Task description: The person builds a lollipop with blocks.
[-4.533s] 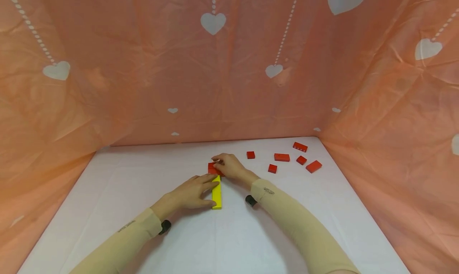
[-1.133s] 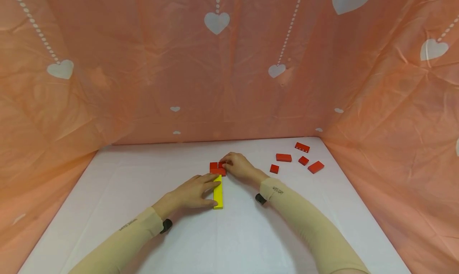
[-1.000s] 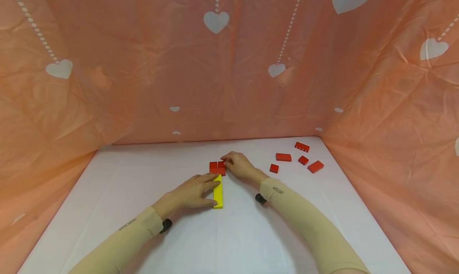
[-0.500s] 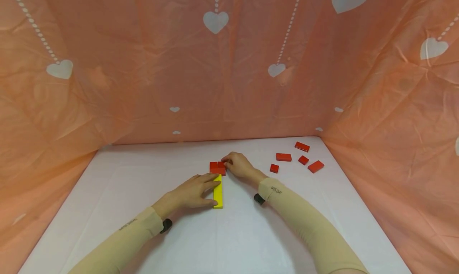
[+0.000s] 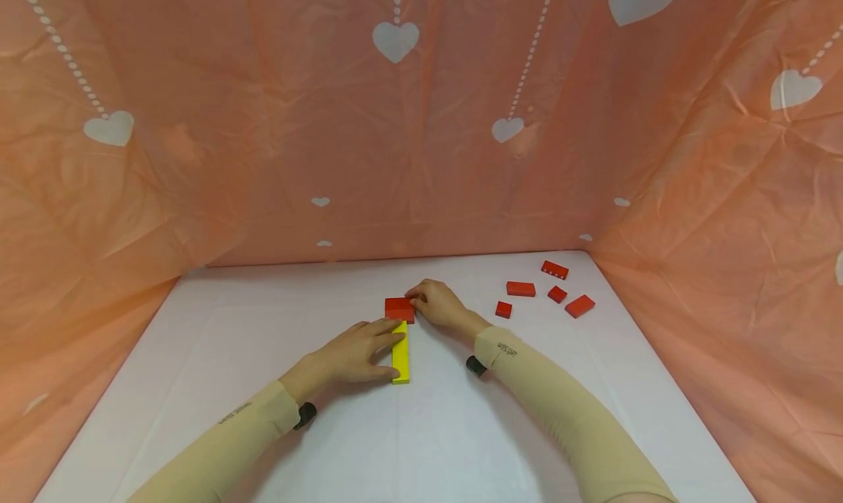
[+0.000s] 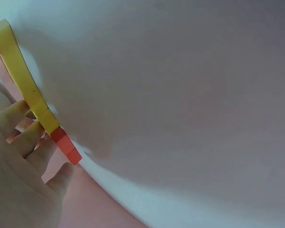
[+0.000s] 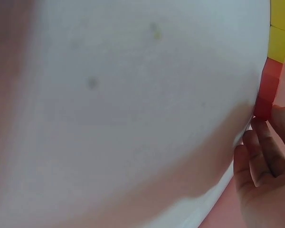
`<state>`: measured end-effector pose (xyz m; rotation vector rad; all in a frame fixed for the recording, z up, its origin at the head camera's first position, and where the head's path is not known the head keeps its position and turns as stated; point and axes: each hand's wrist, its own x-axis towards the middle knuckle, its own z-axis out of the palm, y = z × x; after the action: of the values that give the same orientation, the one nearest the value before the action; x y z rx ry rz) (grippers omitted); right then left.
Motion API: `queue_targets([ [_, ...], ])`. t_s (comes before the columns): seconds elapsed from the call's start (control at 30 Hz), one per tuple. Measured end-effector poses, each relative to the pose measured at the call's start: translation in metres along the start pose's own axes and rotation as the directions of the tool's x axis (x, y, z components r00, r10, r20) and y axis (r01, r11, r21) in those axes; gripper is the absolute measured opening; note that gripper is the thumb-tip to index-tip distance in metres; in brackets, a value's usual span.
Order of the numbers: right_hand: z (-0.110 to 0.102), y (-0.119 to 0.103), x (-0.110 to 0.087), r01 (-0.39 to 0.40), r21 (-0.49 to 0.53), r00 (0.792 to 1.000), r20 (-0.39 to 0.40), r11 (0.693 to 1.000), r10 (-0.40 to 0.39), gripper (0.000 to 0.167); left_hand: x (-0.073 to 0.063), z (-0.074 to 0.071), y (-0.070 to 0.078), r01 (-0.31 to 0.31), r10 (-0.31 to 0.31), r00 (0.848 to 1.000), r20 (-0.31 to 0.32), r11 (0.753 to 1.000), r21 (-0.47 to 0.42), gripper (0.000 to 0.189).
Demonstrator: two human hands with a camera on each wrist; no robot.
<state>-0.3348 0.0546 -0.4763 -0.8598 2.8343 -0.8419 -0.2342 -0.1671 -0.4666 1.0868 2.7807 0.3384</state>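
In the head view a row of yellow blocks [image 5: 400, 353] lies on the white table, pointing away from me. Red blocks [image 5: 395, 316] sit against its far end, their tops forming one rectangle. My left hand [image 5: 352, 353] rests along the yellow row's left side, fingers spread, thumb near its front end and fingertips on top near its far end. My right hand [image 5: 437, 304] pinches the right end of the far red block [image 7: 262, 108] between thumb and index finger. The left wrist view shows yellow blocks [image 6: 26, 80] running straight into the red ones [image 6: 65, 145].
Loose red blocks lie to the right: a small one [image 5: 503, 310], a longer one [image 5: 521, 289], another small one [image 5: 557, 294], a tilted one [image 5: 579, 306] and one with white dots [image 5: 555, 270]. A pinkish-orange cloth [image 5: 408, 159] with white hearts surrounds the table.
A small red block was taken from the loose ones on the right and set at the far right of the red group. Its gap to the neighbouring block has closed. The left hand stays put.
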Motion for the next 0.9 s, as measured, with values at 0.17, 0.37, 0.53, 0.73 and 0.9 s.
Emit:
queue_targets([
  [0.17,-0.002,-0.001,-0.003,0.008,0.017,1.000,-0.012,1.000,-0.008,0.029,0.000,0.001,0.000,0.008,-0.008,1.000,0.002,1.000,0.001,0.073],
  [0.37,-0.010,0.000,-0.013,0.000,0.118,0.999,-0.052,0.993,0.006,0.034,-0.001,-0.001,0.001,0.032,-0.032,0.999,0.013,0.999,-0.010,0.072],
  [0.53,-0.022,0.005,-0.025,-0.010,0.180,0.994,-0.104,0.984,0.029,0.035,-0.001,-0.002,0.002,0.032,-0.032,0.999,0.012,0.999,-0.014,0.072],
  [0.73,-0.042,0.025,-0.042,-0.017,0.201,0.981,-0.188,0.980,0.056,0.036,-0.001,-0.002,0.004,0.038,-0.037,0.999,0.015,0.999,-0.008,0.071],
  [0.9,-0.062,0.047,-0.064,-0.040,0.213,0.955,-0.278,0.976,0.099,0.037,-0.001,-0.002,0.006,0.041,-0.041,0.999,0.020,0.999,-0.017,0.072],
])
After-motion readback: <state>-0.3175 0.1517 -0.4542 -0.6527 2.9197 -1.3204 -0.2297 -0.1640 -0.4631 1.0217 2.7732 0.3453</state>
